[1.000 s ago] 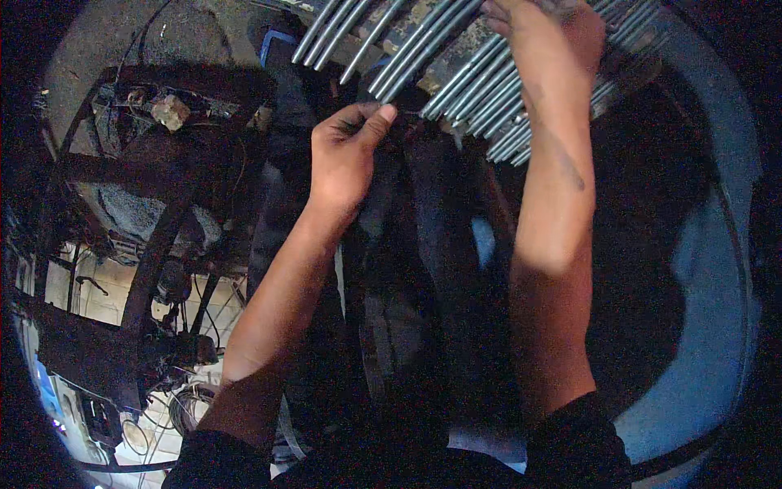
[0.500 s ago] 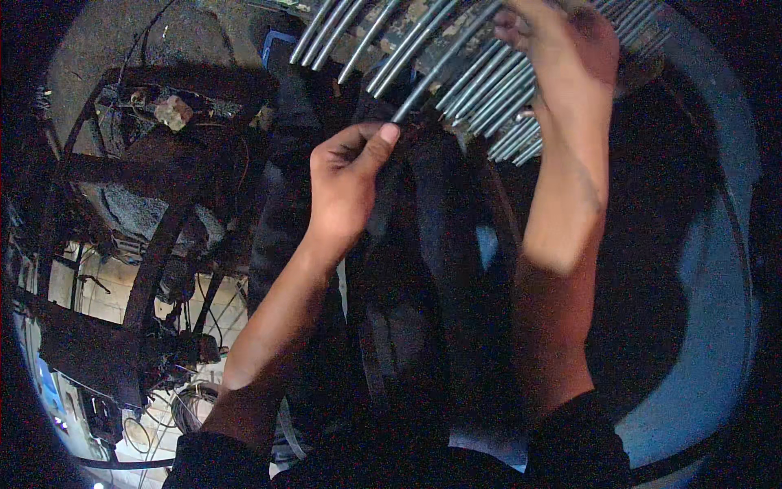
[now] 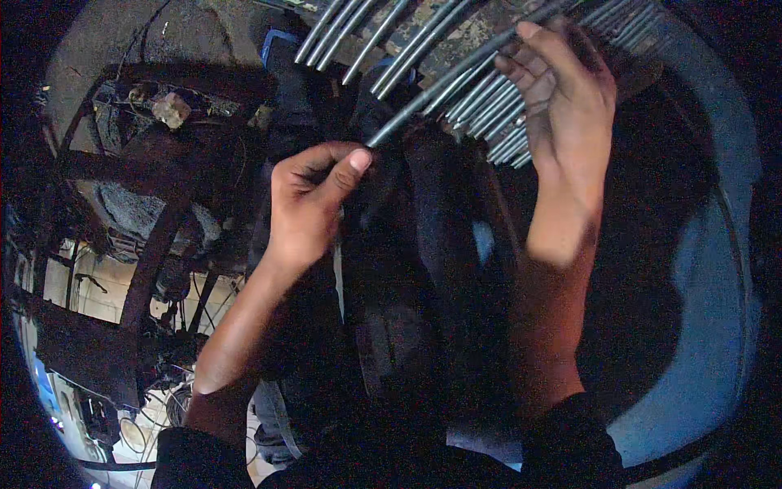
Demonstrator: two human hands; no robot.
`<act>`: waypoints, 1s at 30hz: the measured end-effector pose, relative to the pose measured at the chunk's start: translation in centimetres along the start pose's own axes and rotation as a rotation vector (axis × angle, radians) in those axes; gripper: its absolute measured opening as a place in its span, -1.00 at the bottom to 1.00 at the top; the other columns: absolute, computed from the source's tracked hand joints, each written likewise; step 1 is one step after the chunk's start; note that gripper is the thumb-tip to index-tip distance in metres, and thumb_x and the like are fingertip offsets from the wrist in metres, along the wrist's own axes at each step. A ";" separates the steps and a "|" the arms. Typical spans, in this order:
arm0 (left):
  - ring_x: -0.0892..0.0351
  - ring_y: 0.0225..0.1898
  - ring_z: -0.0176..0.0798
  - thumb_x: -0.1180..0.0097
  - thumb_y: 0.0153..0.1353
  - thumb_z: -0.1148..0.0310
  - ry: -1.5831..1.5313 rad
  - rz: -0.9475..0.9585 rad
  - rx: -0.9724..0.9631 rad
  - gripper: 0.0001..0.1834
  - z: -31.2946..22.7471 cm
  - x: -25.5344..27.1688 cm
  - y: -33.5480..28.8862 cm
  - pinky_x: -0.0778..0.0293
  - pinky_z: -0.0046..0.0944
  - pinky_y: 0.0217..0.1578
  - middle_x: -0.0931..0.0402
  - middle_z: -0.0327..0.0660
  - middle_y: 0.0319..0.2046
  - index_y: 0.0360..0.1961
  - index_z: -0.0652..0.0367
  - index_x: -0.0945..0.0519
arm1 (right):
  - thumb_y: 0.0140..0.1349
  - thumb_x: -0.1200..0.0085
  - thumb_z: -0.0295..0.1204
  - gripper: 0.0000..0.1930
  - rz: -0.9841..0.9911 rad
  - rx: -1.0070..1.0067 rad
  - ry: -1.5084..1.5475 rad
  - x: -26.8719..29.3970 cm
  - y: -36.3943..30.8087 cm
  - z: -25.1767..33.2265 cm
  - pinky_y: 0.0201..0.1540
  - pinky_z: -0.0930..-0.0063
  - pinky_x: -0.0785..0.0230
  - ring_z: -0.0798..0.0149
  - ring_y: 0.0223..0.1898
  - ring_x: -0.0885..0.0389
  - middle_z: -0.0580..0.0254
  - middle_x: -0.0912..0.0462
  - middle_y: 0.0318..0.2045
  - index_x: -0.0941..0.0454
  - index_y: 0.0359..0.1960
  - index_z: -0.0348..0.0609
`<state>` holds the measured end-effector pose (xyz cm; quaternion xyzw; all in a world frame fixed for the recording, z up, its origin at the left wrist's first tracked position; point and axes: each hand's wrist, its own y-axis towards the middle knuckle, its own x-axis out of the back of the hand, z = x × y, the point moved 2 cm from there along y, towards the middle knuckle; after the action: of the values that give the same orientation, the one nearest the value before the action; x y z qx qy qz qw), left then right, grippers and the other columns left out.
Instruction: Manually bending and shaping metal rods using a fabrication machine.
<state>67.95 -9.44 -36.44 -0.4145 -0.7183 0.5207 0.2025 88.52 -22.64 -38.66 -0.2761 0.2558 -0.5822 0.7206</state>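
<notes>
My left hand point(image 3: 309, 191) pinches the near end of a long grey metal rod point(image 3: 436, 90) between thumb and bent fingers. The rod slants up to the right, lifted above the others. My right hand point(image 3: 566, 102) is open beside the rod's farther part, its fingers apart and loosely curled. One fingertip lies close against the rod; whether it touches I cannot tell. Several similar metal rods point(image 3: 489, 114) lie side by side beneath and left of the right hand, their near ends sticking out over the edge of a worn, blotchy surface point(image 3: 472, 33).
Dark-clothed legs point(image 3: 432, 212) are below the rods. At left stands a dark metal frame point(image 3: 147, 171) with a pale lump point(image 3: 171, 110) on it. Cables point(image 3: 175, 407) lie over a light tiled floor point(image 3: 114, 281) at lower left. A blue curved surface point(image 3: 692, 350) borders the right.
My left hand has moved down and left, drawing the rod's near end with it. My right hand has shifted slightly downward and its fingers show more spread.
</notes>
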 end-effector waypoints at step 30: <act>-0.44 -0.33 -0.48 -0.12 0.20 0.41 -0.012 -0.161 -0.128 -0.80 1.9 -0.4 3.2 -0.36 -0.47 -0.24 -0.55 -0.32 -0.39 -0.26 0.35 -0.58 | -0.02 0.00 -0.53 -0.66 1.028 1.187 -2.043 -2.5 5.7 7.0 0.03 0.23 -0.33 0.05 -0.04 -0.44 0.09 -0.50 -0.11 -0.53 -0.12 -0.09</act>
<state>68.04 -10.55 -39.98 -0.3645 -0.7824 0.4582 0.2123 96.80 -18.52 -37.48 -0.1036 -0.6293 0.2109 0.7408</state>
